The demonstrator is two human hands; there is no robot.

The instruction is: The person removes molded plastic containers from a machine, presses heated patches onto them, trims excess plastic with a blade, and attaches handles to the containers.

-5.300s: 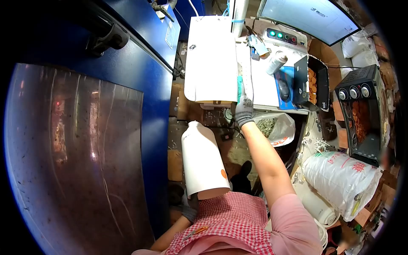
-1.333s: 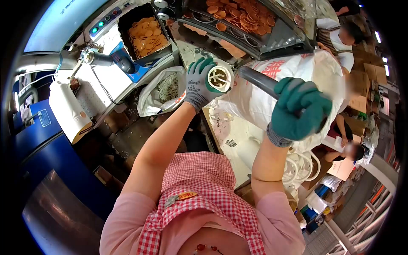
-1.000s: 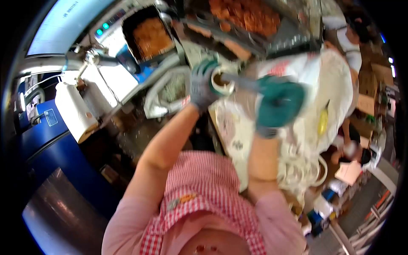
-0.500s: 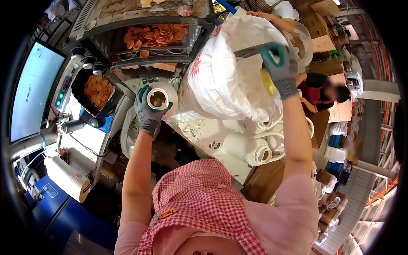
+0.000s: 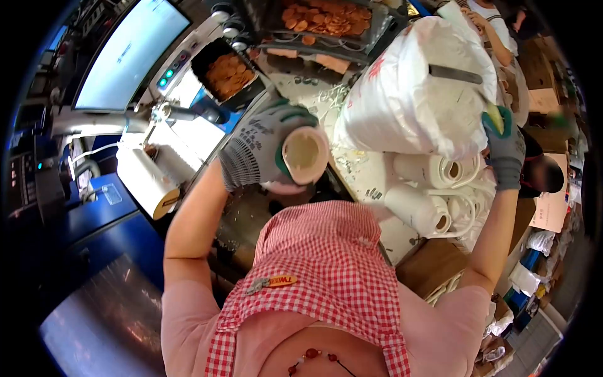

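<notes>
My gloved left hand (image 5: pixel 262 147) is wrapped round a white plastic container (image 5: pixel 305 156), whose round open mouth faces the camera. At the right, my gloved right hand (image 5: pixel 504 147) has its fingers closed on a yellow-green object (image 5: pixel 494 116), partly hidden by the glove. A dark grey bar (image 5: pixel 455 74) lies on top of the large white sack (image 5: pixel 392 94), just up and left of my right hand. White containers with round necks (image 5: pixel 418 210) lie below the sack.
An oven (image 5: pixel 326 22) with orange discs stands at the top, beside a black box (image 5: pixel 229 72) of similar discs. A monitor (image 5: pixel 132 53) is at upper left, above a white cylinder (image 5: pixel 147 182). Other people are at the right, near the sack.
The grey bar has left my right hand and lies on the sack. My right hand has moved down and closed on the yellow-green object. My left hand has brought its container nearer my body.
</notes>
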